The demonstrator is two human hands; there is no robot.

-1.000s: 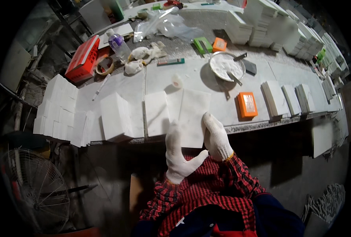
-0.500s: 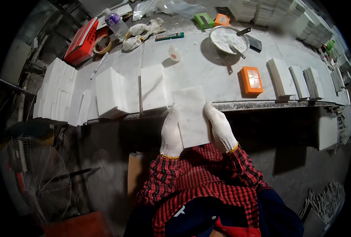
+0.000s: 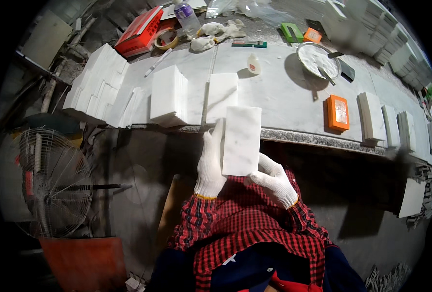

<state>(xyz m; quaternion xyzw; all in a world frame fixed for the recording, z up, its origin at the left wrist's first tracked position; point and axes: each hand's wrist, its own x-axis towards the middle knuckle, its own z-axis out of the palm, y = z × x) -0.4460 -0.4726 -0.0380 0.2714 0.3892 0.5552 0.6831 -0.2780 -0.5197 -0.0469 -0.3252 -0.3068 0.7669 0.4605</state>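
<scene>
A white rectangular marble tile [image 3: 242, 141] with faint grey veining is held upright in front of me, just off the table's front edge. My left hand [image 3: 210, 165], in a white knitted glove, supports its left edge, the fingers partly hidden behind it. My right hand [image 3: 274, 180], gloved the same way, pinches the lower right corner with the thumb towards me. Beyond the tile's top, another grey-veined tile [image 3: 222, 92] lies on the marble-topped table [image 3: 279, 107]. A stack of white tiles [image 3: 167, 97] stands left of it.
Left lies a larger tile stack [image 3: 96, 87]; more tile stacks [image 3: 371, 117] stand right. An orange block [image 3: 338, 113], a bowl of white powder [image 3: 313, 58] and a small bottle [image 3: 253, 64] sit on the table. A wire fan [image 3: 55, 182] stands at lower left.
My right hand has slid from the tile's upper right edge down to its lower right corner. The tile stands straighter, and the whole view has shifted, moving the table things rightward.
</scene>
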